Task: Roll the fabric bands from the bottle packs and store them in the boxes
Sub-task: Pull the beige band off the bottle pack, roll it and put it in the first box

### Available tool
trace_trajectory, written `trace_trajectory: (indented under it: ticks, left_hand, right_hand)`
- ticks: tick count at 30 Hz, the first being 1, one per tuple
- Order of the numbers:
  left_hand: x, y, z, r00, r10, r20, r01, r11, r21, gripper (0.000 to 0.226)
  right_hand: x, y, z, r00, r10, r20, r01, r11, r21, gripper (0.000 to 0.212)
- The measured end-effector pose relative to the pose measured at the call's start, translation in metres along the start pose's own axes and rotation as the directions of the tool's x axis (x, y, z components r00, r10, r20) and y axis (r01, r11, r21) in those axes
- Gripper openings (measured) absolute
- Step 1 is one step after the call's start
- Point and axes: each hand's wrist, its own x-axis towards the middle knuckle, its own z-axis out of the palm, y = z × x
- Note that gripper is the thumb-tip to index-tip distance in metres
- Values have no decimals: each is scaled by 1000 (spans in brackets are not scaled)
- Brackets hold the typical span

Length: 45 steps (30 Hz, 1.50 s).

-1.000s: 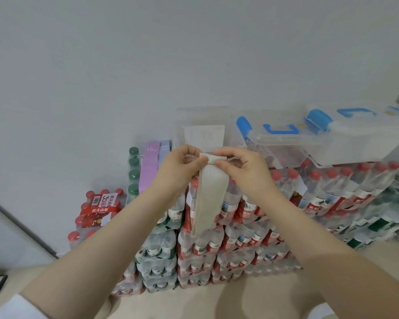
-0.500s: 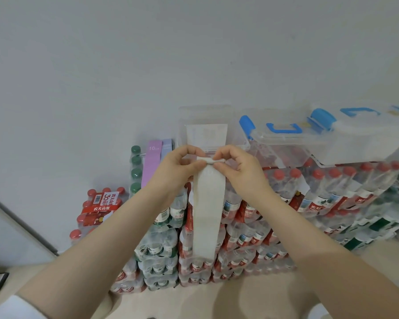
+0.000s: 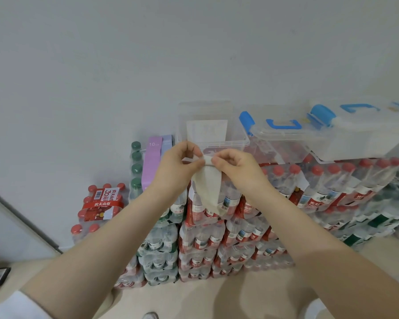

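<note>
Red-capped bottle pack (image 3: 101, 204) sits low at far left on the floor (image 3: 194, 298), red label band across it. Next right: green-capped bottles (image 3: 136, 168) stacked against the wall, lavender bands (image 3: 153, 162) draped over that stack, one marked "10 LB".

Left hand (image 3: 179, 166): fingers curled, thumb and fingertips pinching the top end of the beige fabric band (image 3: 209, 192). Band is held up in the air in front of the main stack of bottle packs (image 3: 217, 238), above the floor; top end starts a small roll between the two hands, rest hangs down loose and slightly twisted, lower end tapering at about the top tier of red-label bottles.

Right hand (image 3: 236, 168): also curled, pinching the same rolled top end from the other side. Fingertips of both hands nearly meet.

Behind the hands: open clear box (image 3: 211, 125) on top of the packs, contents hard to tell. Right of it: clear boxes with blue handles and latches (image 3: 290, 134), lids on, resting on the red-capped top tier.
</note>
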Motion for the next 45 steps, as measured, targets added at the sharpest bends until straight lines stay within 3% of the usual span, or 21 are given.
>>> trace_trajectory:
  ticks: [3,8,11,15,22,25,30,33,38,40,45]
  left_hand:
    - [-1,1,0,1000,2,1,-2,1000,13,25]
    - [0,-3,-5,987,-140,79,143,989,-40,13]
    - [0,-4,-5,976,-200,89,203,979,-16,21]
    - [0,-4,-4,985,-161,69,166,982,-88,5]
    - [-1,-6,3,997,-77,32,81,985,-154,12]
    - [-3,-8,9,998,-63,19,65,986,-154,12]
    - [-4,-10,13,998,-67,23,68,997,-40,32]
    - [-6,-10,10,995,-89,50,92,993,-74,24]
    - [-7,-9,3,983,-183,0,181,974,-135,31]
    - [-7,-7,2,973,-227,38,230,962,-146,32]
    - [-7,-8,1,977,-173,123,192,968,-161,18]
  right_hand:
    - [-2,-3,0,999,27,32,-27,1000,0,4]
    - [-5,-6,-2,998,-57,-37,57,998,-14,11]
    - [-7,-5,-3,993,-106,-41,103,992,-71,10]
    - [-10,-6,-2,992,-116,-40,113,991,-72,18]
    - [-9,3,0,999,27,-23,-25,995,97,28]
    - [-12,4,7,999,11,-46,-11,1000,12,33]
    - [-22,-5,15,991,-115,-74,102,982,-156,39]
    - [-20,-8,15,991,-130,-20,125,979,-162,43]
    - [-20,-4,0,983,-174,56,174,985,-5,33]
    - [-18,-1,-3,976,-207,75,209,978,-23,29]
    - [-10,3,-5,983,-151,-108,151,988,-10,10]
